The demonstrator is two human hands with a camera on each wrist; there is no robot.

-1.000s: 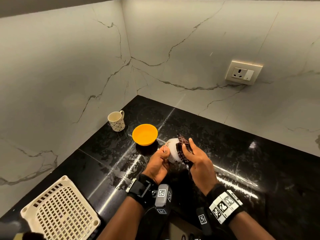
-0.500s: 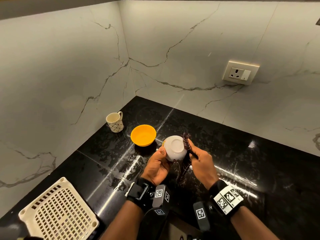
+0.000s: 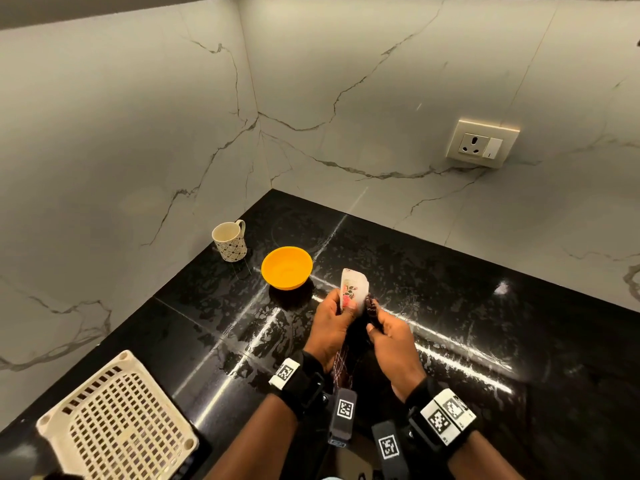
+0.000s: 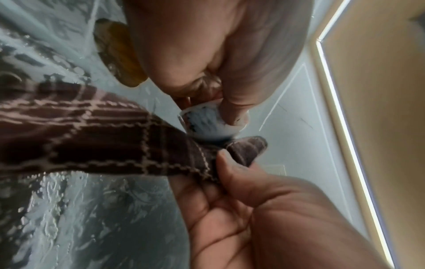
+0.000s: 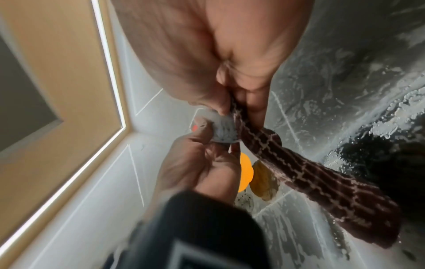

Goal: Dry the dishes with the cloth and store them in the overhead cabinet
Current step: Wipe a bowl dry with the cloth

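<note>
Above the black counter, my left hand (image 3: 341, 306) grips a small white bowl (image 3: 354, 287) with a floral print, tilted on edge. My right hand (image 3: 375, 323) pinches a brown checked cloth (image 3: 372, 308) against the bowl's right side, and the rest hangs down between my wrists. In the left wrist view my left thumb presses the white bowl (image 4: 214, 125), with the cloth (image 4: 103, 142) bunched just under it. The right wrist view shows the cloth (image 5: 322, 182) trailing from my fingers beside the bowl (image 5: 222, 132). The overhead cabinet is out of view.
An orange bowl (image 3: 286, 267) and a patterned mug (image 3: 229, 240) stand on the wet counter (image 3: 485, 341) toward the back-left corner. A cream plastic rack (image 3: 117, 424) lies at the front left. A wall socket (image 3: 481, 143) sits on the right marble wall.
The bowl has turned from base-up to on edge, floral side towards me. The cloth has slid off its top to its right side and now hangs lower.
</note>
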